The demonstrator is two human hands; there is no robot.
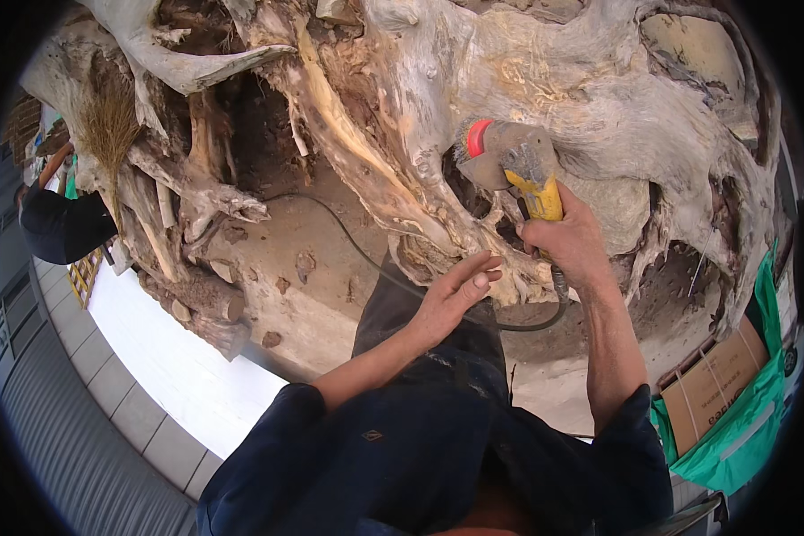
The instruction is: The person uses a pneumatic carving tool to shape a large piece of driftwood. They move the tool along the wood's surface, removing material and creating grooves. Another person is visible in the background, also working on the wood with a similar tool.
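My right hand (573, 239) grips the yellow body of an angle grinder (525, 161). The tool's dusty grey guard and head point up and left, with a red-banded brush wheel (470, 141) close to the pale wood. Whether the wheel spins or touches the wood I cannot tell. My left hand (451, 302) holds nothing; its fingers stretch out beside the lower edge of a twisted root (380, 174), and contact with it is unclear. All around spreads a large weathered tree stump (581, 85) with gnarled grey and tan roots.
A dark cord (341, 223) runs from behind the roots, past my legs, to the grinder. Dry twigs (109, 125) hang at left. Beyond them another person (62, 219) in dark clothing bends over. A cardboard box (715, 384) in green sheeting (732, 456) stands at lower right.
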